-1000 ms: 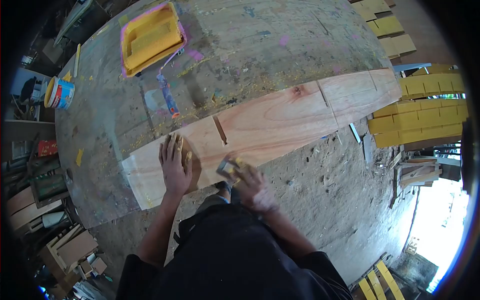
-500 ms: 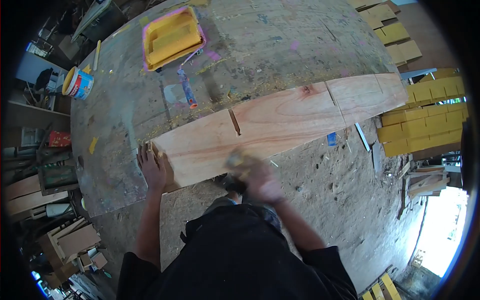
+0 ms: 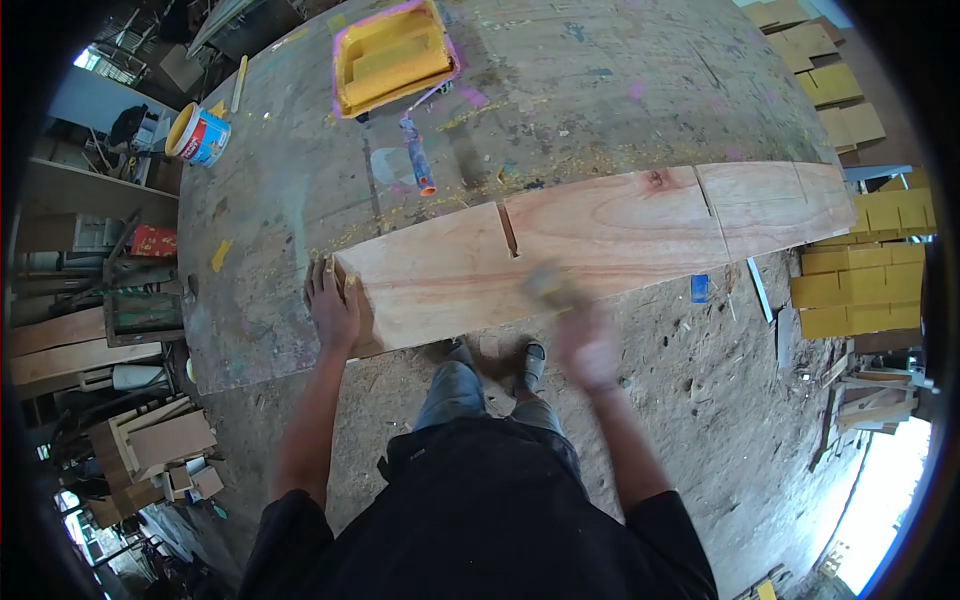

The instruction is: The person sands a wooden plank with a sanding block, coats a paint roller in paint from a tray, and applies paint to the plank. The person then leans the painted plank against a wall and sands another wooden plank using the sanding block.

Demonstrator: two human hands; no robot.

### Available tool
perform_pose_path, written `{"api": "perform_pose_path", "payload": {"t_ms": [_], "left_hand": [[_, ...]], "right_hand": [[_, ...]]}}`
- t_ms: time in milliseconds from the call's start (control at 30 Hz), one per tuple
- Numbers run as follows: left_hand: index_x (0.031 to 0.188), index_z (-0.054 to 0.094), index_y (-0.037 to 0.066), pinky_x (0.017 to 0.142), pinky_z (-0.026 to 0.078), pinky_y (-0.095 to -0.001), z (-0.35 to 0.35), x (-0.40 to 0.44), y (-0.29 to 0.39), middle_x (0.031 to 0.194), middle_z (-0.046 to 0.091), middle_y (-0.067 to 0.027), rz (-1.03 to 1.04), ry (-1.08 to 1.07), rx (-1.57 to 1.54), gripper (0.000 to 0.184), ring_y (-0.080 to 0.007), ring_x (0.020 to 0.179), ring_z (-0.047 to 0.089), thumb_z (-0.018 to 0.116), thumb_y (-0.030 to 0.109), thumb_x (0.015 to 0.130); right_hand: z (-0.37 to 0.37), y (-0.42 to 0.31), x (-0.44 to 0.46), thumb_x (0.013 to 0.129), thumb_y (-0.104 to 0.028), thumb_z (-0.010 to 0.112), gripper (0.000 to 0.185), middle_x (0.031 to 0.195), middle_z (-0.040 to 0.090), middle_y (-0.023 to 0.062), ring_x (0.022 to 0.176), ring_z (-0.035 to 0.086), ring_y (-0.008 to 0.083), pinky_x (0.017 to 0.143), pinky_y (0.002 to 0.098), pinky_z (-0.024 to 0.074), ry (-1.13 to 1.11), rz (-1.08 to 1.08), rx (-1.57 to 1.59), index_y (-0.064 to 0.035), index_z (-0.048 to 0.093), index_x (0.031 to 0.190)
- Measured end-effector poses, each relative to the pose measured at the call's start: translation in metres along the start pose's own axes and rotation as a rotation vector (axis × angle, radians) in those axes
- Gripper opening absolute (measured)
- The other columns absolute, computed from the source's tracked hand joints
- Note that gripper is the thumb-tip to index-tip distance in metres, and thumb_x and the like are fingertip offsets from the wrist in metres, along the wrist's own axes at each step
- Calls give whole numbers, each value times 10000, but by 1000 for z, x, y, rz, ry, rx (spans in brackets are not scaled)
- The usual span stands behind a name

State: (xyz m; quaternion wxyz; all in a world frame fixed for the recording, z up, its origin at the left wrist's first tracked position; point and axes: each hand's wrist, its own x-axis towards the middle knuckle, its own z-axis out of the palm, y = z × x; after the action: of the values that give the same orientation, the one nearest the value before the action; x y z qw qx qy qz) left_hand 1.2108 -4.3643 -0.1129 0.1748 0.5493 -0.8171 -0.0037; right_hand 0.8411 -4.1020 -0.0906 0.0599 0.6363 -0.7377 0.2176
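Observation:
A long pale wooden board [image 3: 430, 275] with narrow slots cut into it lies along the near edge of the paint-stained table [image 3: 250, 320]. At its left end, my left hand [image 3: 332, 305] grips the board's end, thumb on the wood side and fingers along the outside. My right hand [image 3: 585, 345], smeared by motion, is closed on a blurred yellowish-grey object [image 3: 552, 287] over the board's near edge, right of the middle slot. The object's kind cannot be made out.
A paint tray with yellow paint [image 3: 395, 65] and a paint roller with an orange-tipped handle [image 3: 418, 160] sit farther back. A paint bucket [image 3: 200, 137] stands at the table's left edge. Yellow-painted slotted boards [image 3: 860, 285] are stacked at right. Wood scraps [image 3: 165, 440] lie at left.
My right hand has moved right along the board with the blurred object. My left hand stays at the board's end. The whole view has shifted, and my feet now show below the board.

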Motion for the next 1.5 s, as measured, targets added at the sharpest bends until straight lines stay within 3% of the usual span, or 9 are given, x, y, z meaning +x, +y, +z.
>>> {"api": "perform_pose_path", "payload": {"t_ms": [100, 300, 400, 633, 900, 1067, 1167, 1333, 1500], "left_hand": [[1483, 490, -31, 1250, 259, -532, -5, 2, 4, 1565, 462, -227, -4, -8, -7, 611, -405, 1514, 355, 627, 317, 1000], [1485, 484, -31, 1258, 228, -570, -7, 3, -1, 1557, 450, -263, -25, -27, -74, 646, -424, 1521, 335, 627, 354, 987], [1333, 578, -18, 1164, 320, -583, -29, 21, -12, 1359, 560, -243, 67, -2, -53, 513, -421, 1354, 466, 652, 339, 973], [1070, 606, 10, 956, 417, -527, 0, 58, -81, 1047, 624, -201, 361, -107, -351, 237, -409, 1059, 573, 687, 183, 929], [1071, 605, 28, 918, 413, -527, 8, 62, -87, 1023, 630, -191, 323, -101, -503, 189, -409, 1054, 569, 668, 148, 940], [1092, 615, 32, 917, 412, -524, 11, 52, -94, 1032, 633, -178, 326, -127, -513, 194, -403, 1047, 567, 663, 146, 942], [1107, 619, 33, 919, 413, -521, 12, 62, -91, 1053, 638, -176, 308, -121, -523, 207, -400, 1046, 566, 666, 145, 939], [1140, 626, 26, 916, 417, -520, 15, 57, -94, 1061, 635, -181, 335, -88, -540, 236, -397, 1046, 565, 665, 149, 942], [1125, 631, 28, 911, 419, -516, 13, 55, -94, 1045, 636, -181, 324, -100, -551, 206, -398, 1034, 568, 646, 159, 966]], "right_hand": [[-47, 160, 11, 1033, -87, 530, 136, 830, 629, 143, 877, 624, 343, 782, 477, 501, 121, 242, -284, -66, 659, 1067], [41, -58, 14, 828, -20, 592, 386, 1197, 662, 184, 1159, 607, 381, 1009, 548, 474, 144, 136, 38, -21, 640, 1211], [76, -199, 5, 890, -43, 584, 207, 1251, 655, 168, 1291, 568, 358, 1029, 468, 478, -292, 24, -17, -57, 656, 1083], [-2, -69, 46, 914, 38, 554, 203, 893, 576, 145, 839, 564, 339, 792, 446, 507, 278, 402, -326, -11, 690, 1057], [70, -305, 28, 819, -37, 644, 342, 1230, 665, 145, 1287, 601, 314, 1114, 499, 457, 43, -76, 231, -44, 663, 1161], [31, -144, 47, 903, 13, 616, 131, 896, 609, 165, 812, 571, 377, 735, 505, 441, 373, 355, -226, -10, 672, 1018], [63, -216, 26, 899, -11, 640, 189, 1104, 683, 209, 1033, 637, 401, 896, 521, 492, 92, 578, 17, -29, 695, 1079], [89, -340, 13, 774, -95, 793, 421, 1374, 655, 158, 1326, 582, 351, 1139, 469, 473, -43, 65, 259, -115, 700, 1184], [50, -173, 24, 924, -8, 610, 337, 1243, 680, 187, 1087, 637, 411, 899, 528, 510, 286, 447, -249, -49, 681, 1252]]}}
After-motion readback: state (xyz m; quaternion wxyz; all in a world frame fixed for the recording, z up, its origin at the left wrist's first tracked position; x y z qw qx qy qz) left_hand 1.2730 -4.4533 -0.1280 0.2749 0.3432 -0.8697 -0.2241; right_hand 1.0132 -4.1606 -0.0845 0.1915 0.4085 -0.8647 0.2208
